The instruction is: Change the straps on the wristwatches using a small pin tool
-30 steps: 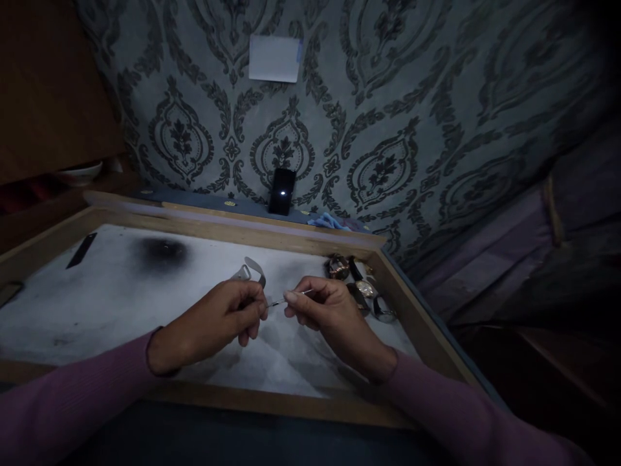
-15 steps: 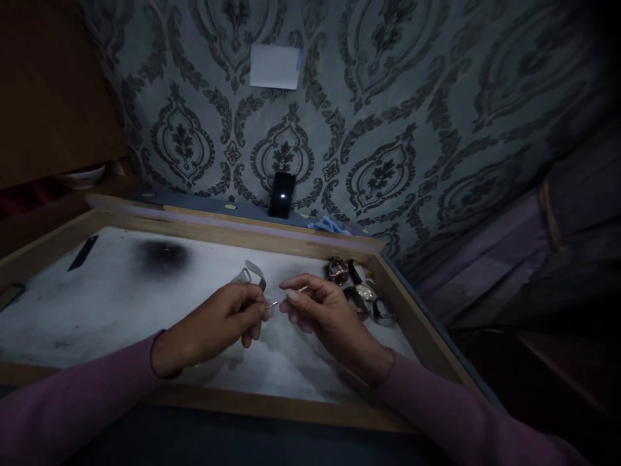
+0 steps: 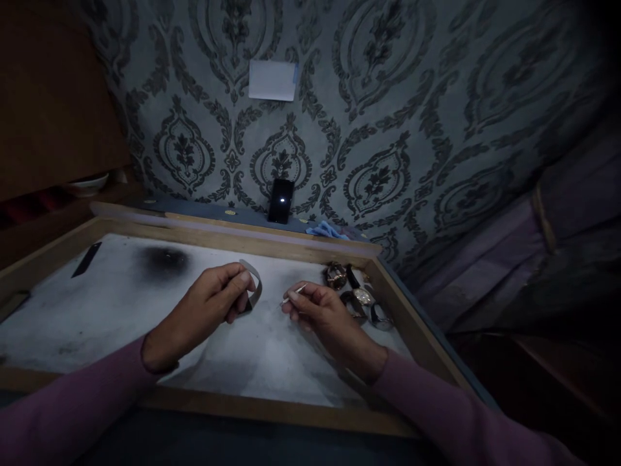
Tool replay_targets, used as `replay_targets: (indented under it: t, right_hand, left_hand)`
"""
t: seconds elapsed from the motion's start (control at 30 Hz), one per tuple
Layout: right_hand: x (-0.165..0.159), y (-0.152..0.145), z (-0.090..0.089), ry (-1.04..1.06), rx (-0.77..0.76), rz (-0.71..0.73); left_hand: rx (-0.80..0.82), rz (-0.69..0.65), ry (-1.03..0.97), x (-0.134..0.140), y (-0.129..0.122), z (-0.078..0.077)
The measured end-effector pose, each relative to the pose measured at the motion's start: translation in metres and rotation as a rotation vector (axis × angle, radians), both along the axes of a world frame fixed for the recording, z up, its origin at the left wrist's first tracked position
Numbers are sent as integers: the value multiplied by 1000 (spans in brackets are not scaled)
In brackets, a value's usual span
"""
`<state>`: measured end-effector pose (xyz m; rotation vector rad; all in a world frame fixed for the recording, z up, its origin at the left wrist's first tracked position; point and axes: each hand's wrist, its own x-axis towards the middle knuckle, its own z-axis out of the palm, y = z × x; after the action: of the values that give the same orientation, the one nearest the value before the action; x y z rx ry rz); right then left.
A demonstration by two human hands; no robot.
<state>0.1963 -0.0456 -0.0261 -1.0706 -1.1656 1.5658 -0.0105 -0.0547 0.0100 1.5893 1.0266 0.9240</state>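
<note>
My left hand is closed on a grey watch strap, which curves out past the fingertips above the white board. Part of the strap is hidden behind the fingers, and I cannot tell whether a watch case is attached. A short way to the right, my right hand pinches a slim silvery rod-shaped tool between thumb and fingers. The hands are apart, both over the wood-framed board. Nearest to the right hand lie several wristwatches in the board's right corner.
Wooden rims edge the board. A dark flat strip lies at its left, near a dark smudge. Beyond the far rim, a phone leans on the patterned wall beside a blue cloth. A purple curtain hangs at right.
The slim tool has gone from my left fingertips to my right hand's grip. My left hand has moved left and up and now plainly grips the strap.
</note>
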Motion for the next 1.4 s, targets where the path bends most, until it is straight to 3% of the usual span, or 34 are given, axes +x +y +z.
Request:
replay_targets:
  t: [0.4, 0.63, 1.03, 1.23, 1.4]
  right_hand:
    - [0, 1, -5, -111, 6, 60]
    - [7, 1, -4, -165, 27, -21]
    - [26, -3, 5, -720, 585, 19]
    - [28, -5, 6, -884, 588, 89]
    - [28, -5, 8, -915, 586, 92]
  left_hand:
    - [-70, 29, -29, -1, -1, 9]
    - [-36, -1, -24, -6, 2, 6]
    - [-12, 25, 28, -7, 6, 7]
    - [165, 96, 94, -12, 6, 12]
    - [332, 236, 411, -29, 12, 5]
